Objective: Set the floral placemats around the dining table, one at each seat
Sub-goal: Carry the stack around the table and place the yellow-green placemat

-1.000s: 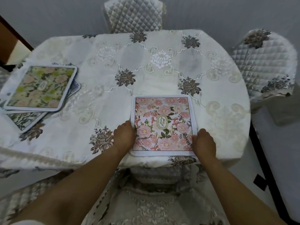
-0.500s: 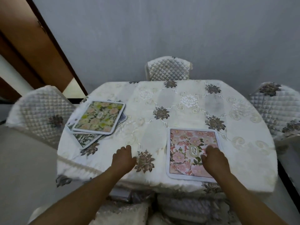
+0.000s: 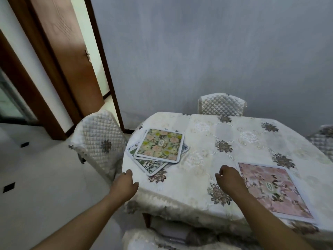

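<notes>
A pink floral placemat [image 3: 272, 188] lies flat near the table's front edge at the right. A loose stack of placemats sits at the table's left side, a green-and-yellow floral one [image 3: 160, 145] on top and a leafy one [image 3: 150, 166] poking out below it. My left hand [image 3: 126, 184] hovers at the table's left rim, fingers apart and holding nothing. My right hand [image 3: 229, 179] is over the cloth between the stack and the pink mat, fingers loosely curled, also holding nothing.
The table [image 3: 207, 138] wears a cream embroidered cloth. Quilted chairs stand at the left [image 3: 98, 141], at the far side [image 3: 220, 104], at the right edge [image 3: 322, 139] and just below me [image 3: 162, 239]. A wooden door [image 3: 63, 51] is open at the back left.
Both hands have come off the pink placemat and moved left toward the stack. My view has swung left and up, so the pink mat now sits at the right.
</notes>
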{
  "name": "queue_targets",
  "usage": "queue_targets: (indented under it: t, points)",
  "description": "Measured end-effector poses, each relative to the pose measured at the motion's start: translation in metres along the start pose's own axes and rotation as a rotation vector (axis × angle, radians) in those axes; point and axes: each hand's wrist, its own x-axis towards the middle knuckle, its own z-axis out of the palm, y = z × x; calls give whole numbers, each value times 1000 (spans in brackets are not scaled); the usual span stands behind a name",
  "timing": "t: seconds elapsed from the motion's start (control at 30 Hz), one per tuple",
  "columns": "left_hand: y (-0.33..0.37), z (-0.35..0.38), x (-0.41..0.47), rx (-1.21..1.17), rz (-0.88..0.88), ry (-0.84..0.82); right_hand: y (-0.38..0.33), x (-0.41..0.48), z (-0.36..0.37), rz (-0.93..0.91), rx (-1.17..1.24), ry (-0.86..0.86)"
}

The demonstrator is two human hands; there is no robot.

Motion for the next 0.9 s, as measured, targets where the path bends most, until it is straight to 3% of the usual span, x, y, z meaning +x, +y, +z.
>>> queue_targets:
  t: [0.23, 0.57, 0.9]
  points:
    - [-36, -13, 49, -61, 13, -10, -57, 19, 28, 15, 31, -25]
    - [-68, -27, 123, 32, 55, 16, -115, 92, 74, 23, 19, -50]
    - [-157, -54, 210, 238, 264, 7, -232, 108, 121, -51, -293, -6]
